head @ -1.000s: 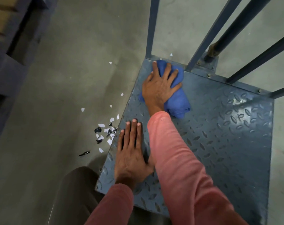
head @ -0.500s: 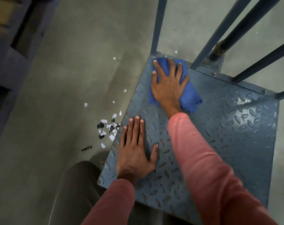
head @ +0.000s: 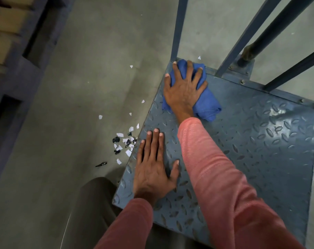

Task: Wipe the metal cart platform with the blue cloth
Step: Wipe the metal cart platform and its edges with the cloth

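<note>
At the far left stands a dark shelving rack point(head: 18, 72) on the concrete floor point(head: 80, 105). Torn white paper scraps and dark bits point(head: 123, 142) lie on the floor just beside the platform's left edge.

The left hand point(head: 152, 168) lies flat on the metal cart platform point(head: 260, 150) near that edge. Its fingers are straight and close together, and it holds nothing; it looks to be bracing the person.

Further in, the right hand point(head: 185, 88) presses down on the bunched blue cloth point(head: 206, 105), with its fingers spread wide over it. The cloth sits in the platform's far left corner, touching the foot of the upright bar point(head: 178, 27).

Wiping looks well under way, with this corner being worked now. The wide chequered stretch to the right, below the slanted frame bars point(head: 278, 29), shows a dull smear point(head: 276, 111) near the far edge. The next stroke should likely drag the cloth rightward along that far edge, with firm pressure to reach between the raised treads.
</note>
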Demonstrator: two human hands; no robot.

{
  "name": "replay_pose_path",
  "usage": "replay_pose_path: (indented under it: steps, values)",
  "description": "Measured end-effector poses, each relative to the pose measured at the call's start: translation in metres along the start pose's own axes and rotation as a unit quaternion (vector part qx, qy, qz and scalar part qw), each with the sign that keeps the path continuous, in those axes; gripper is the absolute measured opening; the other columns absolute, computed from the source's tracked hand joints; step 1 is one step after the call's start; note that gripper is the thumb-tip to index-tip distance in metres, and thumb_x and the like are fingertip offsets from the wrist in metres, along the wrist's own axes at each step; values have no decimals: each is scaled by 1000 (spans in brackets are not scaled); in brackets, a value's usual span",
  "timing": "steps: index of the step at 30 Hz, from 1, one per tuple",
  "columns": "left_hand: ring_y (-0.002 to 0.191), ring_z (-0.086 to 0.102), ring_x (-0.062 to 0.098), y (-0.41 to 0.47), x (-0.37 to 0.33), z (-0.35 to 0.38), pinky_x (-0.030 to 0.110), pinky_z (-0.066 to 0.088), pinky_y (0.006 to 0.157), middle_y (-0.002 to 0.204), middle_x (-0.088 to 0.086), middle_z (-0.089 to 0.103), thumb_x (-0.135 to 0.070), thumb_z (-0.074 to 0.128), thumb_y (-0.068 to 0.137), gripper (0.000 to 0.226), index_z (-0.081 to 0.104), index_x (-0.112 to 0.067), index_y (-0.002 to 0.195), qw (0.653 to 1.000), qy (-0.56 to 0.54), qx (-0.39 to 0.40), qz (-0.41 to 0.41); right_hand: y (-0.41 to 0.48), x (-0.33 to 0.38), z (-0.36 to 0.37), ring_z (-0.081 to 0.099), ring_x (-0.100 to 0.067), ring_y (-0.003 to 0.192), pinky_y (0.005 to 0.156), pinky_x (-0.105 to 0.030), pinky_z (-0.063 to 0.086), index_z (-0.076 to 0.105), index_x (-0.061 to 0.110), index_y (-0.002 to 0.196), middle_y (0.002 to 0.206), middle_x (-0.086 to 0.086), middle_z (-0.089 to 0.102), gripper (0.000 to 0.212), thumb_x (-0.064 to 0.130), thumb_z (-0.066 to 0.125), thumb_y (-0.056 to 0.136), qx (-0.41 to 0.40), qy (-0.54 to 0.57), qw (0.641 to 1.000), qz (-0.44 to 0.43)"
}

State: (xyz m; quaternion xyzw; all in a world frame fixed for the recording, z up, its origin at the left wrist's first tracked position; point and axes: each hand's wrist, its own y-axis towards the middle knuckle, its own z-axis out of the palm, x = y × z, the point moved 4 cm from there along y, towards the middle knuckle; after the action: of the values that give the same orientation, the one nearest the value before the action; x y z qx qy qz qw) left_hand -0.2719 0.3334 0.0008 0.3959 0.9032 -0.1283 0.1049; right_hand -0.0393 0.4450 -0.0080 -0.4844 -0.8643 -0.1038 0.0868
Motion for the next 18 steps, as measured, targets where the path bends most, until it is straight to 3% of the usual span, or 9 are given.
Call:
replay_pose_path:
  steps: [6, 10, 14, 18]
  values:
    - [165, -11, 23, 0, 0, 1, 49, 6, 134, 178, 10, -7, -64, 39, 102, 96, -2, -8, 169, 1000, 3, 9, -1, -6, -2, -5, 36, -35, 145, 115, -65, 24, 37, 41, 157, 158, -4, 42, 57, 55, 40, 101, -42, -1, 999, -22]
    - [164, -15, 23, -1, 1, 0, 48, 2, 133, 178, 10, -12, -67, 39, 101, 101, -6, -7, 168, 1000, 9, 18, 6, -6, -4, -6, 39, -31, 143, 118, -63, 23, 52, 38, 147, 151, -5, 47, 49, 51, 44, 100, -47, 16, 999, -7]
    - [164, -16, 23, 0, 1, 1, 47, 0, 132, 178, 10, -13, -70, 44, 98, 107, -8, -8, 168, 1000, 6, 22, 6, -3, 2, -6, 38, -29, 141, 116, -61, 22, 55, 40, 143, 153, -1, 45, 45, 46, 43, 100, -42, 5, 999, 7]
    - [163, -19, 23, 0, 0, 0, 48, -1, 132, 177, 10, -16, -67, 36, 99, 101, -11, -9, 168, 1000, 7, 29, 4, 1, 13, -4, 53, -34, 125, 101, -49, 32, 67, 24, 134, 134, -5, 61, 43, 26, 51, 95, -83, 14, 996, -30]
